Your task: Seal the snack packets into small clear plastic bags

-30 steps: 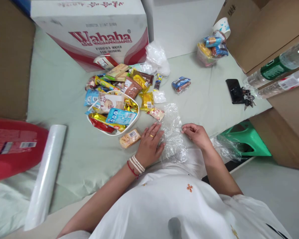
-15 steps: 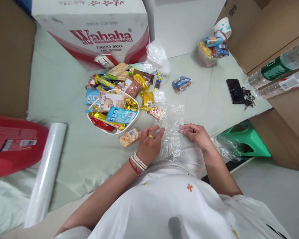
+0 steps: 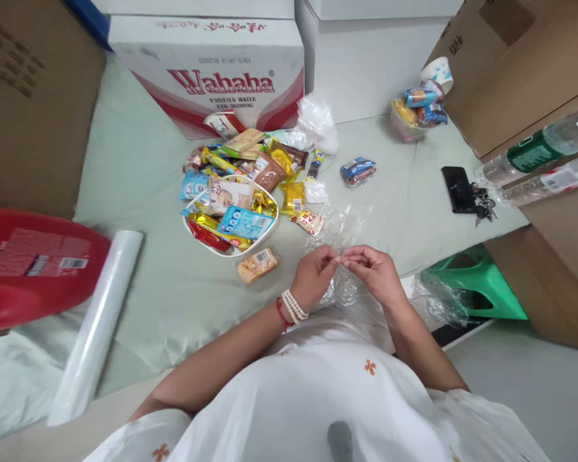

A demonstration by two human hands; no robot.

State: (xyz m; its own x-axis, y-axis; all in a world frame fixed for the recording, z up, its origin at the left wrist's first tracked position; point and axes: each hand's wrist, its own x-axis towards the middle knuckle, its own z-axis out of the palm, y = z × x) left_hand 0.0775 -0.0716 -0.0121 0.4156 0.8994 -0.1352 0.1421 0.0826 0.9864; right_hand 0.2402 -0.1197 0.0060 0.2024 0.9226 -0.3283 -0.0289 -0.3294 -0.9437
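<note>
My left hand (image 3: 314, 274) and my right hand (image 3: 374, 269) meet fingertip to fingertip above the table's near edge, both pinching the rim of a clear plastic bag (image 3: 337, 231) that lies crumpled on the green cloth in front of them. A bead bracelet and a red string sit on my left wrist. Just left of my left hand lies a wrapped biscuit packet (image 3: 256, 264). Beyond it a white bowl (image 3: 221, 250) is heaped with snack packets, and more packets (image 3: 250, 157) are piled behind it.
A roll of clear film (image 3: 96, 324) lies at the left beside a red container (image 3: 26, 269). A Wahaha carton (image 3: 212, 70) stands at the back. A phone and keys (image 3: 457, 189), two bottles (image 3: 534, 147), cardboard boxes and a green stool (image 3: 471, 289) are on the right.
My left hand has lifted off the flat bag and moved right to meet my right hand; both now pinch the bag's edge. The camera has shifted slightly.
</note>
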